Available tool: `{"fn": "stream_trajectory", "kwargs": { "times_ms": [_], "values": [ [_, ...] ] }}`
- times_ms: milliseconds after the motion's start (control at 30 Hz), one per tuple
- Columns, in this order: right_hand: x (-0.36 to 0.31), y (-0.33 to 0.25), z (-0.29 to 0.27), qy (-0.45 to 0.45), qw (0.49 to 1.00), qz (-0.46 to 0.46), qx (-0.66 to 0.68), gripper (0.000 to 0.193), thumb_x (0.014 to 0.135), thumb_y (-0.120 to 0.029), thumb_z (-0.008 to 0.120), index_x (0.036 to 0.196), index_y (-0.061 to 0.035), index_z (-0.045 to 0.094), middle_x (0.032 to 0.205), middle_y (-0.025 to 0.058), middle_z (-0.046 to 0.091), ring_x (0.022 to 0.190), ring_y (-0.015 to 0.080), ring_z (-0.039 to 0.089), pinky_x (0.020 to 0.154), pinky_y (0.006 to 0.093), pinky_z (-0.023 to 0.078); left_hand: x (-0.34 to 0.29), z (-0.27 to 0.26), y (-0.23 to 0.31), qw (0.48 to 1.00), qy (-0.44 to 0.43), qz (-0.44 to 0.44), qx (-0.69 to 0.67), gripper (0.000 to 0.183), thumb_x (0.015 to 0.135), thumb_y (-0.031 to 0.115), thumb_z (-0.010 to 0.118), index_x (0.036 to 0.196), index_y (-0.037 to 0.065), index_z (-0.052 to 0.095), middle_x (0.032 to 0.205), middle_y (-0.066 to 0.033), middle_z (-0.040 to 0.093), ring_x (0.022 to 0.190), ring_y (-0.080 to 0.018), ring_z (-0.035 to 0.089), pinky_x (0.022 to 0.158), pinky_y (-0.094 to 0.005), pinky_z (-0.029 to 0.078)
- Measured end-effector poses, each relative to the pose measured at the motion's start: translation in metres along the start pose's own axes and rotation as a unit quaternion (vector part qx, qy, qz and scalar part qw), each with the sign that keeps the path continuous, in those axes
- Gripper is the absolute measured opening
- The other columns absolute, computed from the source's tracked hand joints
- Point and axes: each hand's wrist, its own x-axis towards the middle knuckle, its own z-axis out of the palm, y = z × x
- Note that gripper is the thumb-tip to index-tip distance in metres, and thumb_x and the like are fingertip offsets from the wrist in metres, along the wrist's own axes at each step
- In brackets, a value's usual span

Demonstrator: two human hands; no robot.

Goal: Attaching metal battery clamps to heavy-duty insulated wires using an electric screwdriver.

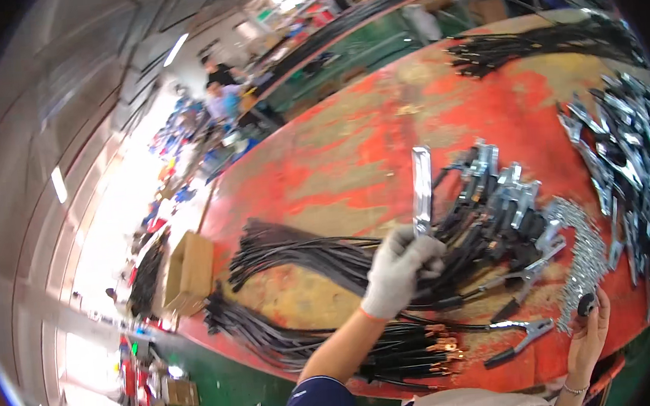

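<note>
Well, left hand [405, 269]: fingers gripping a shiny clip [421, 188], perhaps upright to clear cables [306, 254]
Right hand [591, 335]: beside metal bits [585, 259]; I can't tell its grip

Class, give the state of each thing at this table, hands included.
Left hand, gloved, closed on silver clip
Silver clip, held, one end sticking out
Right hand, bare, at small black piece, grip unclear
Small metal parts, loosely heaped
Black cables, lying in bundles
Copper ends, bare
Silver clamps, piled at the right
Red tabletop, paint worn in patches
</note>
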Motion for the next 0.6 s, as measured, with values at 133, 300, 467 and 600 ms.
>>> {"fn": "stream_trajectory", "kwargs": {
  "times_ms": [133, 300, 467, 600],
  "values": [
    [0.005, 0.033, 0.090, -0.088, 0.995, 0.044, 0.032, 0.032, 0.093, -0.020, 0.057, 0.120, -0.0043, 0.050, 0.098, 0.0046, 0.056, 0.079, 0.0131, 0.062, 0.064, 0.0261, 0.056, -0.035, -0.030, -0.030, 0.997, 0.010, 0.045, -0.067, 0.013, 0.088, 0.002, 0.056, 0.100, 0.002, 0.051, 0.086, -0.0123, 0.062, 0.070, -0.0159, 0.058, 0.064, -0.0279, 0.048],
    [0.018, 0.008, 0.184, -0.245, 0.962, 0.124, 0.004, 0.036, 0.091, -0.010, 0.057, 0.125, -0.0008, 0.050, 0.106, 0.0086, 0.059, 0.091, 0.0185, 0.064, 0.077, 0.0310, 0.057, -0.039, -0.018, -0.010, 0.997, 0.035, 0.071, 0.021, 0.010, 0.088, 0.003, 0.056, 0.097, -0.002, 0.054, 0.081, -0.0082, 0.060, 0.069, -0.0121, 0.056, 0.062, -0.0250, 0.047],
    [0.032, 0.046, 0.242, -0.277, 0.942, 0.188, 0.021, 0.031, 0.090, -0.009, 0.061, 0.118, 0.0039, 0.055, 0.107, 0.0107, 0.063, 0.095, 0.0170, 0.062, 0.083, 0.0311, 0.053, -0.028, -0.048, -0.027, 0.995, 0.057, 0.029, -0.072, 0.030, 0.087, 0.012, 0.062, 0.111, -0.002, 0.049, 0.085, -0.0077, 0.062, 0.063, -0.0092, 0.057, 0.058, -0.0214, 0.049],
    [0.041, 0.054, 0.256, -0.278, 0.944, 0.172, 0.033, 0.028, 0.087, -0.007, 0.064, 0.112, 0.0031, 0.058, 0.105, 0.0087, 0.065, 0.092, 0.0142, 0.062, 0.081, 0.0287, 0.054, -0.021, -0.036, -0.023, 0.994, -0.024, 0.027, -0.103, 0.040, 0.086, 0.008, 0.061, 0.122, 0.000, 0.046, 0.087, -0.0071, 0.062, 0.062, -0.0088, 0.057, 0.057, -0.0208, 0.049]
  ]
}}
